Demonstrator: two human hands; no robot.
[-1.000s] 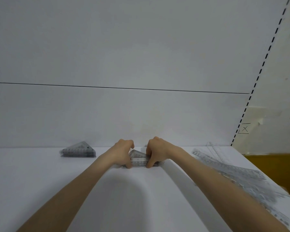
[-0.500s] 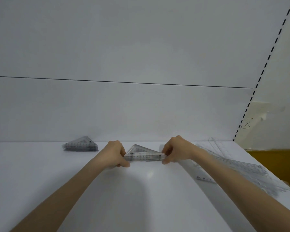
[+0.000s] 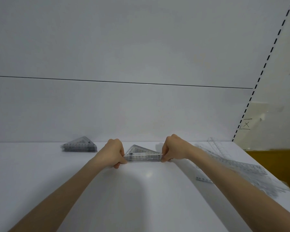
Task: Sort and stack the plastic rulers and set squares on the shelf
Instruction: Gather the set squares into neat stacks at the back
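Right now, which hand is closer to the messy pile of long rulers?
Right. The right hand pinches the set-square stack at the corner nearest the ruler pile; the left hand pinches its far corner.

You can read a hand-drawn black X between two ruled lines on the beige wall to your right. The clear plastic ruler lying on the white shelf shows upside-down scale numerals, seemingly 17 to 20, blurred.

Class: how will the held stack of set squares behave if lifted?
The stack of set squares: probably stiff, its edges look straight. Likely slippery; smooth clear sheets could slide apart between left hand and right hand pinching its ends.
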